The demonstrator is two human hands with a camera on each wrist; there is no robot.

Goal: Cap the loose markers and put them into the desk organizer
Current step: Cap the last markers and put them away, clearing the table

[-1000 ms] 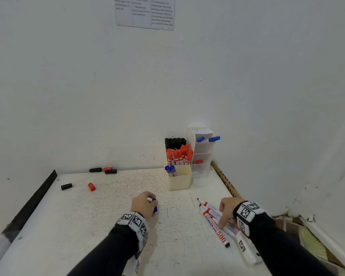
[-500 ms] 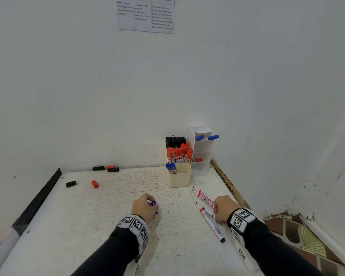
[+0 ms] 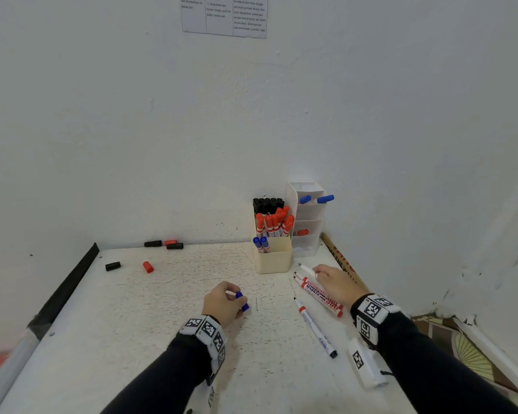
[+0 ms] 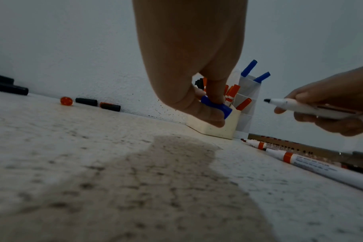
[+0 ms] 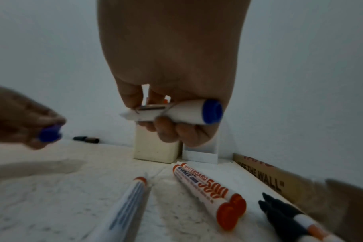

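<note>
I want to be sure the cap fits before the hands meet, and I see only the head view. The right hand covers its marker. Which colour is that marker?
Observer: The right wrist view shows that the marker gripped by the right hand has a blue end plug, matching the blue cap pinched by the left hand.
Operator: Is its tip bare?
Observer: Yes. In the left wrist view the dark tip is uncapped, points toward the left hand, and is apart from the cap.
Operator: Is anything hidden under the right arm?
Observer: Two black-ended markers lie beside the cardboard strip.
</note>
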